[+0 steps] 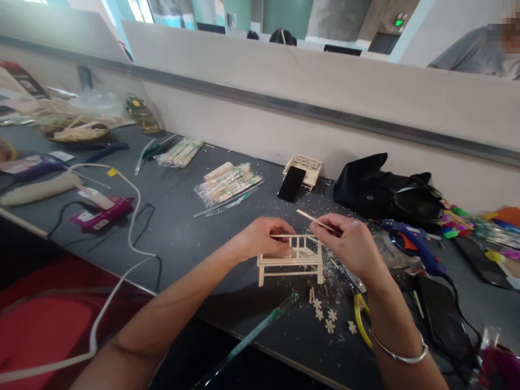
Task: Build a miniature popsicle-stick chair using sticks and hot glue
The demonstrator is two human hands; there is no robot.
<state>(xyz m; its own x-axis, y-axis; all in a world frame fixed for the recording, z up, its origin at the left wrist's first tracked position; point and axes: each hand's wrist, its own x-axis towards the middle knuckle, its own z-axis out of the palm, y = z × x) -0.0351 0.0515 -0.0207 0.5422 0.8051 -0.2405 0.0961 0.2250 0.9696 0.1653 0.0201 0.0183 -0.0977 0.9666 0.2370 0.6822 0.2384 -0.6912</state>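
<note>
A small bench-like frame of pale wooden sticks stands upright on the dark table. My left hand is closed around its back left side, thumb and fingers on the upper rail. Over the frame's right end, my right hand pinches a thin wooden stick, whose free end points up and left. Just in front of the frame lie several flower-shaped wooden pieces and a few short stick bits. Yellow-handled pliers or scissors lie partly hidden by my right forearm.
Behind stand a finished-looking miniature wooden bench and a phone leaning on it. A blue glue gun and black bag lie right. Bagged sticks, a magenta power strip and a white cable are left.
</note>
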